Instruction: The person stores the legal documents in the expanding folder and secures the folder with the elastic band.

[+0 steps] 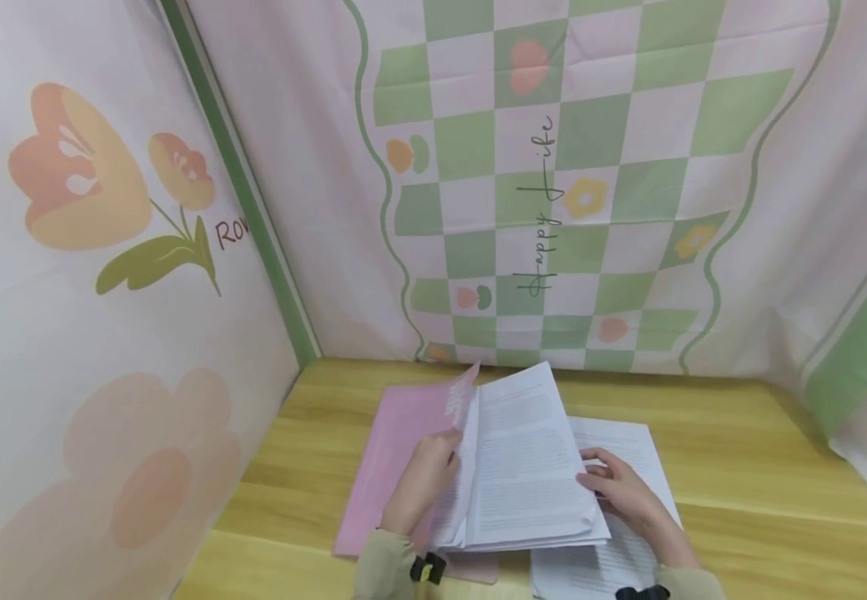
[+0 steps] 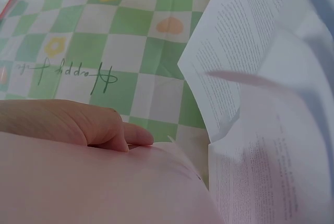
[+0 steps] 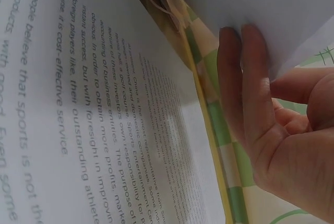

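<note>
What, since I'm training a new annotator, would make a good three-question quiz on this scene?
1. The left hand grips part of a folder. Which colour is it? A) blue B) pink C) green
2. True or false: the right hand holds the white sheets near their right edge.
3. Fill in: the writing on the checked backdrop reads "Happy ____".

Key: 1. B; 2. True; 3. Life

"Happy Life" is written on the checkered cloth (image 1: 467, 150), while "RO", followed by a partial letter, is seen on the flowered cloth (image 1: 43, 333). "Cost-effective service" can be read on a printed sheet (image 3: 99, 114); white lettering on the pink cover (image 1: 384, 442) cannot be made out.
</note>
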### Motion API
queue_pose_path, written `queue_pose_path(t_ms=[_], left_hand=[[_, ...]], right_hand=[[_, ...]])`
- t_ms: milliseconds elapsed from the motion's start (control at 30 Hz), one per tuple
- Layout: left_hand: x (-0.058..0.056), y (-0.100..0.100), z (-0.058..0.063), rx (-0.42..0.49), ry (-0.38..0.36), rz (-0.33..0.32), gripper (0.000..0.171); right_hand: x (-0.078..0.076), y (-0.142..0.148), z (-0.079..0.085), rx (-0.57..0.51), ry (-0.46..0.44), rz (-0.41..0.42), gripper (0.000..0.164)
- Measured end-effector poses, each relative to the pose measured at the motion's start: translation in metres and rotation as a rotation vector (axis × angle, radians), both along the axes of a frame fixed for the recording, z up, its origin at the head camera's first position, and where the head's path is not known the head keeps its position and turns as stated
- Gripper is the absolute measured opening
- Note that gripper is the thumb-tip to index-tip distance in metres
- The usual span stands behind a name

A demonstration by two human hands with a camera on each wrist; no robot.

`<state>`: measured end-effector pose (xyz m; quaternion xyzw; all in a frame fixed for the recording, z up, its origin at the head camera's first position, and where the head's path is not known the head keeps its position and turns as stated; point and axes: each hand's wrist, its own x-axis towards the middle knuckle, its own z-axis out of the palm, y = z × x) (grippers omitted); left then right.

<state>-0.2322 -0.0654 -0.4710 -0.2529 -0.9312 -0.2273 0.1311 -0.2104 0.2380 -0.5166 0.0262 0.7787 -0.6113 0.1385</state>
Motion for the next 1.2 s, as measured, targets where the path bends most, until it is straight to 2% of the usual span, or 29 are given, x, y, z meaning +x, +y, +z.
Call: queue_pose_path(t_ms=[500, 700, 833, 1067, 1200], left_hand=[[0.003, 0.0, -0.002, 0.031, -0.038, -0.003, 0.017], [0.002, 0.0, -0.004, 0.022, -0.025, -0.006, 0.012], [0.001, 0.0, -0.004, 0.016, -0.002, -0.014, 0.014], [0.0, 0.0, -0.002, 0.01, 0.006, -0.009, 0.015], [0.0, 0.0, -0.001, 0.009, 0.015, -0.009, 0.018]], right_hand=[[-0.001, -0.013, -0.005, -0.051, 0.015, 0.053, 0.053], [0.0, -0.016, -0.001, -0.048, -0.003, 0.075, 0.058], [0.001, -0.017, 0.003, -0.005, -0.033, 0.052, 0.059], [0.004, -0.008, 0.001, 0.009, -0.001, 0.148, 0.058], [0.005, -0.006, 0.001, 0.009, -0.005, 0.162, 0.058]])
